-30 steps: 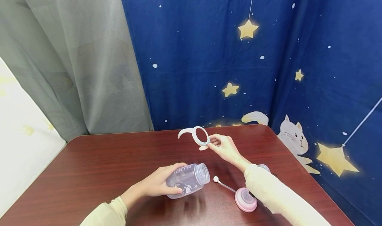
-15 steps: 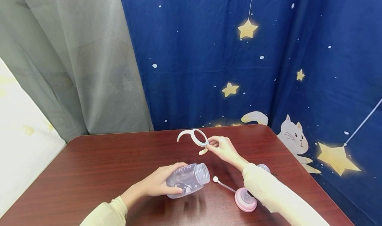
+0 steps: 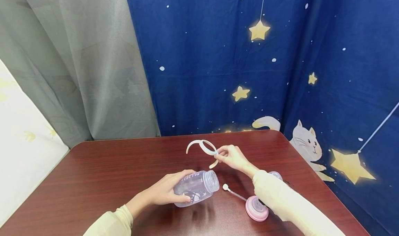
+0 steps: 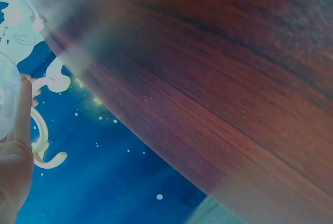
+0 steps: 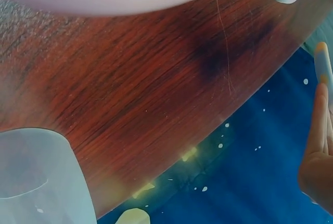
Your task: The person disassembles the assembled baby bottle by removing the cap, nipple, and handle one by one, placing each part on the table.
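My left hand point(image 3: 166, 190) grips a translucent baby bottle point(image 3: 194, 191), tilted on its side, its open threaded neck facing right. In the left wrist view only part of that bottle point(image 4: 7, 99) shows, beside the hand. My right hand point(image 3: 231, 157) pinches the edge of a pale bottle handle ring point(image 3: 207, 150) with two curved grips, held above and beyond the bottle neck. The same ring shows past the left hand in the left wrist view; a sliver of it point(image 5: 323, 70) appears at the fingertips in the right wrist view.
A pink bottle lid point(image 3: 257, 211) with a nipple lies on the brown table point(image 3: 124, 166); its straw point(image 3: 238, 195) ends in a white weight point(image 3: 225, 187). A clear cap point(image 3: 275, 174) stands partly hidden behind my right sleeve. Curtains hang beyond the table's far edge.
My right hand has lowered the handle ring slightly toward the table and tipped it flatter, its grips now hanging lower. My left hand and the bottle have stayed in place.
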`<state>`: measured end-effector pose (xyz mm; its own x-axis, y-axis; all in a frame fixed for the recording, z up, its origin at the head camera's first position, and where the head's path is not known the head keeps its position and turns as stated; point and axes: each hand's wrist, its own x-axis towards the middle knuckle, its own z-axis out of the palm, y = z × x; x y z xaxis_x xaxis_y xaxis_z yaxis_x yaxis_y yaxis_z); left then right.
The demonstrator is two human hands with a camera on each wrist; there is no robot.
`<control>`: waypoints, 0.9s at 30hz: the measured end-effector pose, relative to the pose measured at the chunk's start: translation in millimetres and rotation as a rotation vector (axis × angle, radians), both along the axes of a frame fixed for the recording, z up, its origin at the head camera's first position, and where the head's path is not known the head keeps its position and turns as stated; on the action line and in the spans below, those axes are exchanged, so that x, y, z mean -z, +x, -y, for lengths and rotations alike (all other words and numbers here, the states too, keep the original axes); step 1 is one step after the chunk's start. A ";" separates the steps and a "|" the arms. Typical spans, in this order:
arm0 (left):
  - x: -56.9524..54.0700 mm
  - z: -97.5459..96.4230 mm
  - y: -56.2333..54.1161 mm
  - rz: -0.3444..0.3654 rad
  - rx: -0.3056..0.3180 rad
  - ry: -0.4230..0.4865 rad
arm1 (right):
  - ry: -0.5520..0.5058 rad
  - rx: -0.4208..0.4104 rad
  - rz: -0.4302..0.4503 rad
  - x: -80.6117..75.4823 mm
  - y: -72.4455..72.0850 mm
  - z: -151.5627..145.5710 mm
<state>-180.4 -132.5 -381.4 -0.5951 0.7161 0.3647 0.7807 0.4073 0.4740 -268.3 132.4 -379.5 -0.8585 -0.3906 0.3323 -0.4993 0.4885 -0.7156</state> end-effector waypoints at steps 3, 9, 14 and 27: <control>0.0 -0.2 0.7 0.000 0.002 0.003 | 0.004 -0.012 0.029 1.6 0.2 0.1; 1.1 -0.3 0.8 -0.012 0.005 0.004 | 0.008 -0.040 0.083 6.1 0.6 0.6; 1.4 -0.3 1.5 -0.005 -0.007 0.006 | 0.010 -0.062 0.132 8.3 2.4 1.8; 1.2 -0.1 1.5 -0.010 -0.003 0.010 | 0.020 -0.067 0.250 14.1 2.3 2.9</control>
<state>-178.9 -132.4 -382.5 -0.5940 0.7102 0.3780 0.7838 0.4051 0.4707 -266.0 129.6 -393.6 -0.8848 -0.4541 0.1047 -0.3402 0.4757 -0.8112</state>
